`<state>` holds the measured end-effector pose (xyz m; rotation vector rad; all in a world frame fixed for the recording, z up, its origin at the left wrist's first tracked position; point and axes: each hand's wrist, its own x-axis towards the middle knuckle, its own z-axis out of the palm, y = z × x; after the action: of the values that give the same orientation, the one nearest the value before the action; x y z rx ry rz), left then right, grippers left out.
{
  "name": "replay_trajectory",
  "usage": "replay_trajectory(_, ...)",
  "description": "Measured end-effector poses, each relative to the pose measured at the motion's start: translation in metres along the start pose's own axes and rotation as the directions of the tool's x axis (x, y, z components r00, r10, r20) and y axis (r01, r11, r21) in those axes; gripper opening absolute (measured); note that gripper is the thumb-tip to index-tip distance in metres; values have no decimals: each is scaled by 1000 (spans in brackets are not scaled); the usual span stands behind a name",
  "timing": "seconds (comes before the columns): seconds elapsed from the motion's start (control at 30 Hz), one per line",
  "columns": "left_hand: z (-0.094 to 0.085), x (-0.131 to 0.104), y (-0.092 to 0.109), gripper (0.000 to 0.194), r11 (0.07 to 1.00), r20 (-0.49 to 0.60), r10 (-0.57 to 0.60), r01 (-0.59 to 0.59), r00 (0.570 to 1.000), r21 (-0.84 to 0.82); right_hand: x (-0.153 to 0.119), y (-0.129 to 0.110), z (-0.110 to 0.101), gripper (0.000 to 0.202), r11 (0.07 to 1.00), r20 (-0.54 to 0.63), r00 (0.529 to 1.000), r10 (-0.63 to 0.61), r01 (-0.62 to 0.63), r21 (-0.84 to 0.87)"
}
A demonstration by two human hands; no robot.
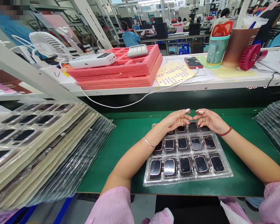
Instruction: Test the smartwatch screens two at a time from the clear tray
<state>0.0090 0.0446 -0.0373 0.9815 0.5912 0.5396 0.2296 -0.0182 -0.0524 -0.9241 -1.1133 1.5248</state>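
A clear plastic tray [189, 179] lies on the green work surface in front of me, its compartments holding several dark, rounded-rectangular screens [182, 143] with pale rims, like watch faces. Over its far row hovers my left hand [178, 119], palm down with bent, parted fingers. My right hand [209, 120] mirrors it on the other side, fingers partly curled and apart. The two sets of fingertips nearly meet, and no object shows between them. Both hands cover part of the far row, so I cannot tell whether they touch the screens there.
At left rises a tall stack of filled trays [49, 149]; another tray stack [274, 127] stands at right. The shelf ahead carries pink foam trays [140, 73], a phone [193, 62], a teal cup [218, 51] and a white fan [48, 45]. A white cable [121, 107] droops below it.
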Motion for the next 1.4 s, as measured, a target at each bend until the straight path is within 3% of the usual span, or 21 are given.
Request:
replay_trajectory(0.1,2,0,-5,56,975,-56,149,-138,987,172,0,3,1,52,996,13,999,-40,41,-74)
replay_trajectory(0.2,5,-1,-9,63,929,-56,232,-204,971,309,0,7,6,63,982,13,994,-105,105,-158)
replay_trajectory(0.4,8,-2,-9,46,865,-10,260,-228,966,447,-3,10,12,33,916,26,985,-169,167,-364)
replay_trajectory(0.7,10,-5,-8,51,861,-26,266,-225,964,457,-4,9,13,30,891,27,985,-171,166,-423)
replay_trajectory(1.4,9,-2,-9,43,874,-33,241,-202,970,442,-6,8,15,28,896,-2,982,-187,170,-411)
